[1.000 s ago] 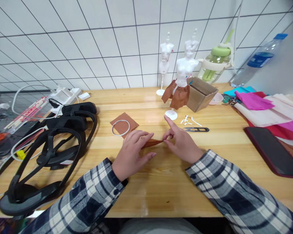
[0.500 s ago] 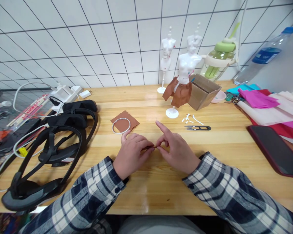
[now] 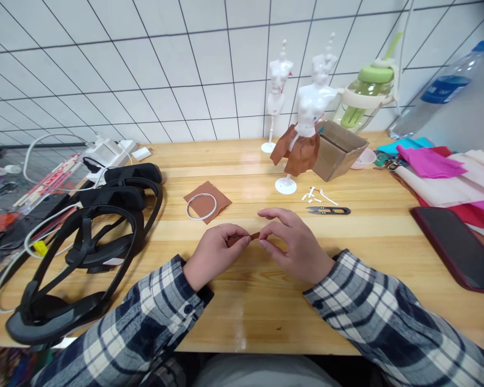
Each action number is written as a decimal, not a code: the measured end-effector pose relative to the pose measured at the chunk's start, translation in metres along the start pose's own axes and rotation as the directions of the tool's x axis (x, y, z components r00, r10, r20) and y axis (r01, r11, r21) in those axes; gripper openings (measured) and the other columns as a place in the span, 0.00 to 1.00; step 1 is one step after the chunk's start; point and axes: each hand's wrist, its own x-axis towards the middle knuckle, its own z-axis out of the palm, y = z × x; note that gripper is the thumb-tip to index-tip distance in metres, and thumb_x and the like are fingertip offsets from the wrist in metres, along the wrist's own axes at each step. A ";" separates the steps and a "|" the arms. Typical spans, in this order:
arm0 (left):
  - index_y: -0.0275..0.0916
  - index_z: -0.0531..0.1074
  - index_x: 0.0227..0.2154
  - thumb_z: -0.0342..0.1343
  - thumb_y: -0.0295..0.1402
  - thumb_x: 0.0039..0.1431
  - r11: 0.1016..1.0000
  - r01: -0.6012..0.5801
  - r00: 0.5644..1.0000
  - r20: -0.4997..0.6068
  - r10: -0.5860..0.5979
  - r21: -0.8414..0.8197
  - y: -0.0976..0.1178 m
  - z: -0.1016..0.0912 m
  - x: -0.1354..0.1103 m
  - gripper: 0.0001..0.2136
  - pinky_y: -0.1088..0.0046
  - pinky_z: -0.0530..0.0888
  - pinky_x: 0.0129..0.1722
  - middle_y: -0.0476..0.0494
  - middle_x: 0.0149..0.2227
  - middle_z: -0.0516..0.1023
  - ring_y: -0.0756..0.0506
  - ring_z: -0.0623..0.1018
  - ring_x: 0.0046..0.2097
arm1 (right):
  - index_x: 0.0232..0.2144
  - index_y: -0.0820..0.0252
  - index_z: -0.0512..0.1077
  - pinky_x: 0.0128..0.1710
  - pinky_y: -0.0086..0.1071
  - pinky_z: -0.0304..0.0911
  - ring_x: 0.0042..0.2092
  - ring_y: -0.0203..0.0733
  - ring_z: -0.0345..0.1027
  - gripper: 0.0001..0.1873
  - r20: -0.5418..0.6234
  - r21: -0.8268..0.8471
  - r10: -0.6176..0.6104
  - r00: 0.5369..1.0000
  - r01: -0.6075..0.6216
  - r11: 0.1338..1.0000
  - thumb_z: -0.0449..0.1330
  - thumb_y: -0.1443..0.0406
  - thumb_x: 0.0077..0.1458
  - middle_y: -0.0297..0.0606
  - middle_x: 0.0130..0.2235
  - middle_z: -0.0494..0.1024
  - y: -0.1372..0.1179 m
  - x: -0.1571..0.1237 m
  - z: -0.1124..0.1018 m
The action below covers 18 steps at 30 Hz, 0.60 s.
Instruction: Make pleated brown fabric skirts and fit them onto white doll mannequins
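A small folded strip of brown fabric (image 3: 255, 236) is held just above the table. My left hand (image 3: 216, 252) pinches it between thumb and fingers, which cover its left part. At the strip's right end, the thumb and index finger of my right hand (image 3: 298, 246) come together on its tip; the other fingers are raised and bent. Beyond my left hand lies a square of brown fabric (image 3: 218, 200) with a silver ring (image 3: 189, 207) on top. Thread snips (image 3: 339, 211) and small white scraps (image 3: 311, 192) lie past my right hand.
Two white mini dress forms (image 3: 312, 105) stand at the back, the nearer draped in brown fabric. Around them are a cardboard box (image 3: 331, 164), green-lidded cup (image 3: 373, 80) and water bottle (image 3: 443, 88). Colourful fabrics (image 3: 431, 164) and a phone (image 3: 460, 247) lie right, black headsets (image 3: 76, 317) left.
My right index finger has come down from pointing up to the strip's end. More of the brown strip shows between my hands. The view has shifted slightly.
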 end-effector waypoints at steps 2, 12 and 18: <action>0.37 0.78 0.31 0.57 0.37 0.56 1.000 0.004 1.000 0.008 -0.004 -0.021 0.001 0.000 -0.001 0.09 0.76 0.70 0.29 0.46 0.31 0.81 0.49 0.75 0.30 | 0.34 0.56 0.71 0.52 0.43 0.61 0.53 0.46 0.66 0.03 0.006 -0.020 -0.003 1.000 0.003 1.000 0.59 0.68 0.54 0.40 0.53 0.73 0.000 0.000 0.002; 0.37 0.80 0.32 0.58 0.37 0.56 0.998 -0.052 0.998 0.020 0.053 -0.035 0.001 0.000 -0.001 0.09 0.73 0.74 0.35 0.43 0.33 0.81 0.46 0.78 0.34 | 0.32 0.57 0.71 0.43 0.36 0.60 0.41 0.41 0.72 0.01 0.044 -0.104 0.007 0.999 -0.002 0.995 0.59 0.68 0.55 0.35 0.40 0.80 0.000 0.002 0.002; 0.37 0.80 0.33 0.59 0.37 0.56 0.997 -0.073 0.997 0.026 0.073 -0.025 0.002 -0.002 -0.001 0.09 0.73 0.74 0.34 0.43 0.32 0.80 0.47 0.78 0.34 | 0.34 0.57 0.73 0.42 0.36 0.57 0.38 0.39 0.71 0.03 0.095 -0.138 -0.012 0.995 0.025 0.990 0.58 0.67 0.57 0.33 0.36 0.80 -0.001 0.002 0.001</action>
